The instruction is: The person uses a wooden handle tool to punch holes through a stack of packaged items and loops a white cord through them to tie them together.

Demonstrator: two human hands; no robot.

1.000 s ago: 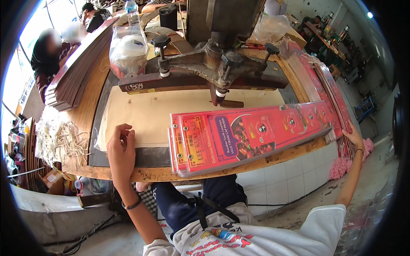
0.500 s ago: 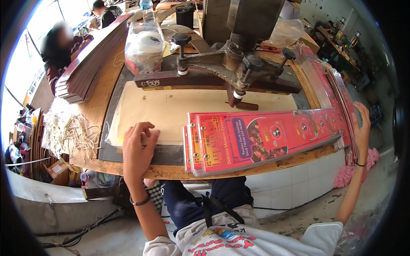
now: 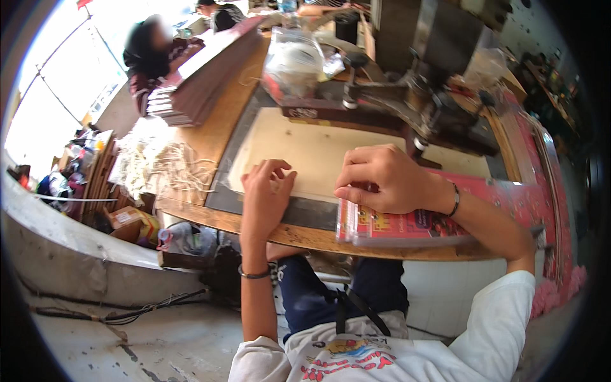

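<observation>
My left hand [image 3: 266, 194] hovers over the near edge of a pale board [image 3: 305, 149], its fingers loosely bent and apart with nothing between them. To its right, my right hand [image 3: 389, 180] is above the left end of a stack of red printed strips [image 3: 407, 228]. Its fingers are curled in toward the thumb, and whatever they may hold is hidden. Metal eyelets show at the left ends of the strips in the earlier frame. My right wrist and forearm cover part of the stack.
A heavy metal press head [image 3: 420, 102] stands over the board. Loose white strings [image 3: 159, 159] lie at the table's left, near stacked cardboard sheets [image 3: 203, 83]. A plastic bag [image 3: 293, 63] sits behind. More red strips [image 3: 552, 191] stand at the right. A person [image 3: 149, 57] works at far left.
My right hand has come from the bundle at the far right to above the left end of the red stack. My left hand stays near the board's edge. The view has swung left.
</observation>
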